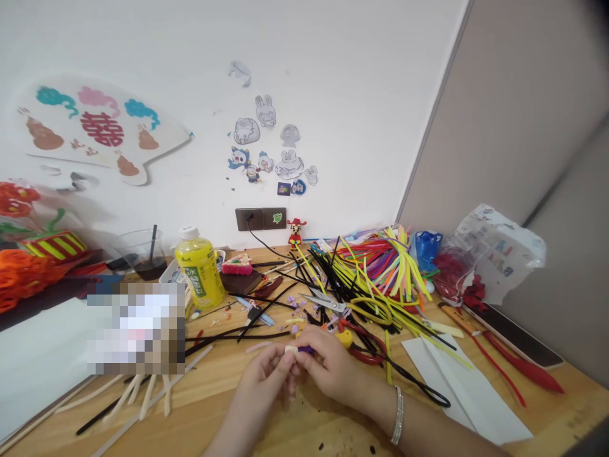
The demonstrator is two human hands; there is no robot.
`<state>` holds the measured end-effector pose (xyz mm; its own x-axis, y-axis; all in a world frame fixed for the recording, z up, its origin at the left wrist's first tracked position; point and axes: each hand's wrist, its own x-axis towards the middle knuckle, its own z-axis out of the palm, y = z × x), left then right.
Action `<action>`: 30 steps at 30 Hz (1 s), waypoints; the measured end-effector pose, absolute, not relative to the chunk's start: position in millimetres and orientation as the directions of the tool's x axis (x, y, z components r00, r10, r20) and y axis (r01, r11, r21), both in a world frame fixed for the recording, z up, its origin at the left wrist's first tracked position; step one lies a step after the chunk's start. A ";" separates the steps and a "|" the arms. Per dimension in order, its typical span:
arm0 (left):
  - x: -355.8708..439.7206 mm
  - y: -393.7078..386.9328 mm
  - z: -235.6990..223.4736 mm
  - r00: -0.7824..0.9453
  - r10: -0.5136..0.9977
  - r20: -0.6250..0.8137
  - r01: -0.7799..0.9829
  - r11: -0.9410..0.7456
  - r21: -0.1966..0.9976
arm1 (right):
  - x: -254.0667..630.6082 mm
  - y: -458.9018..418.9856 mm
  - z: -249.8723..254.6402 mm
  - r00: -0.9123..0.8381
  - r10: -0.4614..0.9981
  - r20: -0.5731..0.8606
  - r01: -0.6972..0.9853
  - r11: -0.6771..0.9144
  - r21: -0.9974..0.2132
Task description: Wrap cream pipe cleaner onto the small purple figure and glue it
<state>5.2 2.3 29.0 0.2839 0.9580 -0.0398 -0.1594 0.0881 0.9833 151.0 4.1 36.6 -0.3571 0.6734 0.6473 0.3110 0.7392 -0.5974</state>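
My left hand [266, 376] and my right hand [328, 368] meet low over the wooden table [228, 406], fingers pinched together on a small cream and purple piece [299, 350] of pipe cleaner. A silver bracelet [398, 416] circles my right wrist. Just beyond the hands lie purple scraps [297, 311], black pipe cleaners [238, 335], scissors [328, 303] and red-handled pliers [361, 346].
A heap of coloured pipe cleaners [380, 266] lies at the back right beside plastic bags [490, 254]. A yellow drink bottle [200, 270], a cup with a straw [145, 254], white paper [457, 374] and pale sticks [143, 397] surround the hands. The wall stands right behind the table.
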 end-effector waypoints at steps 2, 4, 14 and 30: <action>5.5 1.0 31.8 0.272 0.962 -0.034 -0.133 0.072 0.988 | 151.0 4.6 35.3 -0.354 0.682 0.640 0.304 0.731 -0.611; 5.7 -0.9 33.7 0.262 0.965 -0.033 -0.120 0.066 0.991 | 150.8 4.9 33.8 -0.353 0.684 0.638 0.303 0.729 -0.614; 3.6 -1.1 34.0 0.272 0.959 -0.074 -0.149 0.118 0.982 | 150.6 4.0 33.8 -0.390 0.665 0.637 0.363 0.747 -0.558; 5.7 -4.1 37.1 0.257 0.962 -0.096 -0.191 0.148 0.970 | 150.3 7.9 20.8 -0.372 0.564 0.737 0.369 0.819 -0.440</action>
